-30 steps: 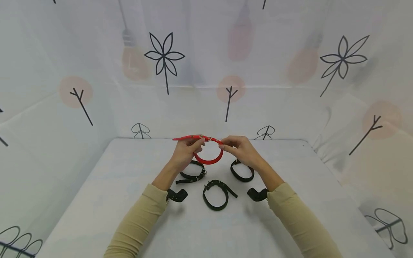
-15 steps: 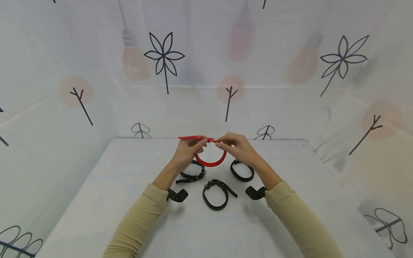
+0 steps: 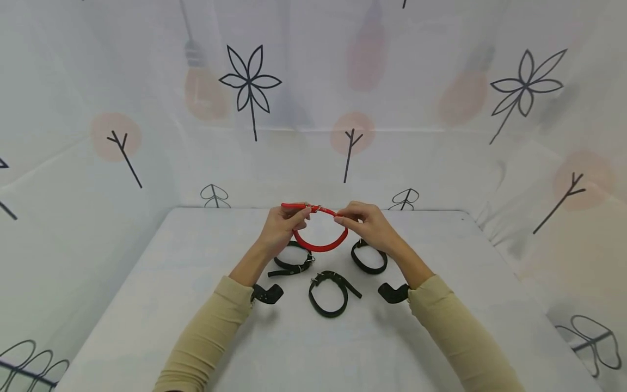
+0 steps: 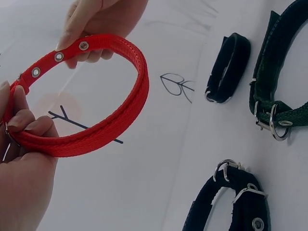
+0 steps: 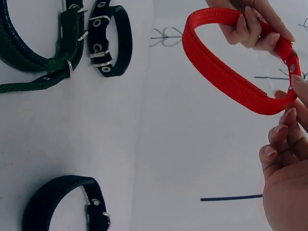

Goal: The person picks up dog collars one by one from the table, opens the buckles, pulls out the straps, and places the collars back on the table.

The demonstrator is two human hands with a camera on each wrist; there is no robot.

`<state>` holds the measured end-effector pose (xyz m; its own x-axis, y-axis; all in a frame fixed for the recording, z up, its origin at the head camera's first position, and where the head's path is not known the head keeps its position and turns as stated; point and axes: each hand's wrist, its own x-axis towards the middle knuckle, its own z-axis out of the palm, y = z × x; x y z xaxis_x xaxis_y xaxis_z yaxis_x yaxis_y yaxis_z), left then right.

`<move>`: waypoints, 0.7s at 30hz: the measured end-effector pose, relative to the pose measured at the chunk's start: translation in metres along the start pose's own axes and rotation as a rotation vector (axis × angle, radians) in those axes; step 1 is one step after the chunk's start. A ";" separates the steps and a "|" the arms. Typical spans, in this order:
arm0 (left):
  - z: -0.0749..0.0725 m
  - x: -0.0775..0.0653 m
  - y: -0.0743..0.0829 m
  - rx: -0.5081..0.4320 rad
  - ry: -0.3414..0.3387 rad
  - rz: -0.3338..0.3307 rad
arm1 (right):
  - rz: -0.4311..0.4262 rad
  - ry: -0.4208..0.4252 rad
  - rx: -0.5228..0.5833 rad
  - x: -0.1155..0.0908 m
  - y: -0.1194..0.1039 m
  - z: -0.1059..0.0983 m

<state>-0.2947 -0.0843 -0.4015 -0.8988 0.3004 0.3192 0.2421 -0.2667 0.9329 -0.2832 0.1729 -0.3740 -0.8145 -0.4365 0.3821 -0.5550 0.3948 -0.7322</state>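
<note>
Over the last second, the free end of the red collar (image 3: 320,248) has shifted to the right, so less of it juts out past the left hand (image 3: 280,226), and the collar's loop has widened toward the right hand (image 3: 367,223). The collar is held up off the table (image 3: 313,348), seen in the head view just in front of the far edge, near its middle. The left hand pinches it between thumb and fingers at the buckle (image 3: 312,208); the right hand pinches the strap farther along, by the metal eyelets (image 4: 59,57). Between the hands the loop hangs down, round and open.

Below it, three dark collars lie on the table. The left dark collar (image 3: 294,270) and the right dark collar (image 3: 369,270) are nearer the far edge, each partly hidden by a hand; the middle dark collar (image 3: 329,314) lies farther from that edge, its tail pointing toward the right side edge. A small black device (image 3: 268,294) sits at the left wrist, beside a khaki sleeve (image 3: 206,332). Behind the far edge hangs a pale backdrop (image 3: 303,163) printed with plants and light bulbs.
</note>
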 end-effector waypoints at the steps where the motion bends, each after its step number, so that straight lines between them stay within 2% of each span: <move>1: 0.000 0.000 0.000 -0.006 -0.005 0.000 | 0.002 -0.004 0.001 0.000 0.000 0.000; 7: 0.003 0.001 -0.003 -0.016 -0.028 0.016 | 0.005 -0.013 -0.026 0.002 -0.004 -0.001; 15: 0.007 0.002 -0.005 0.014 -0.065 0.015 | -0.037 -0.018 -0.019 0.010 -0.009 0.003; 21: 0.006 -0.001 -0.002 0.057 -0.033 -0.006 | -0.032 -0.013 -0.038 0.005 -0.004 0.002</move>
<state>-0.2918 -0.0786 -0.4029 -0.8883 0.3319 0.3175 0.2576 -0.2123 0.9426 -0.2848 0.1677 -0.3698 -0.7944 -0.4594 0.3973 -0.5867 0.4110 -0.6978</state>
